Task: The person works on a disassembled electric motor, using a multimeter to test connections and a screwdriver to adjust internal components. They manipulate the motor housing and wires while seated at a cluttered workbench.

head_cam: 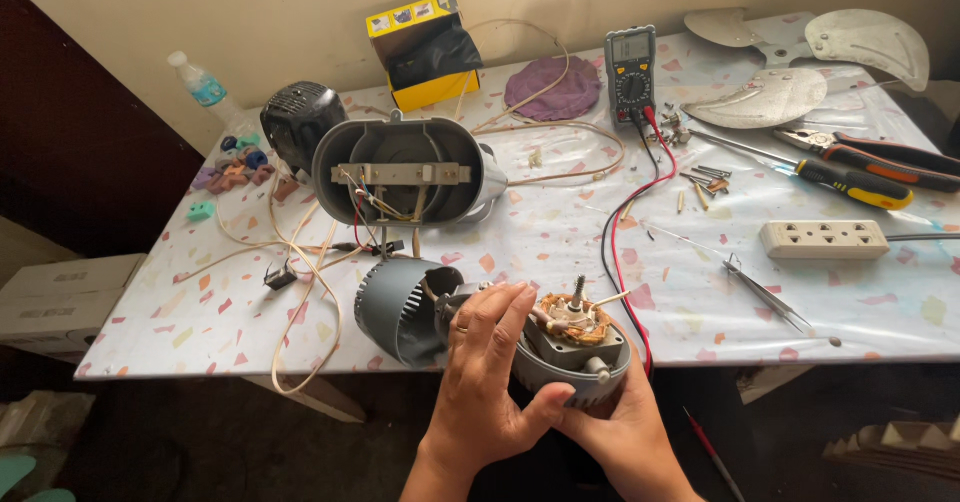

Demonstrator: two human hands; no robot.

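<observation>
At the table's near edge, our left hand [490, 382] wraps curled fingers over the fan motor [572, 347]; our right hand [625, 427] cups beneath. A yellow box [425, 52] stands far left.

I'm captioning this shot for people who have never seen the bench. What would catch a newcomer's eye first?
First, the fan motor with copper windings, held at the table's near edge by the left hand on top and the right hand underneath. Behind it sits the open grey base housing trailing wires. At the far right lie the metal fan blades, next to a multimeter.
</observation>
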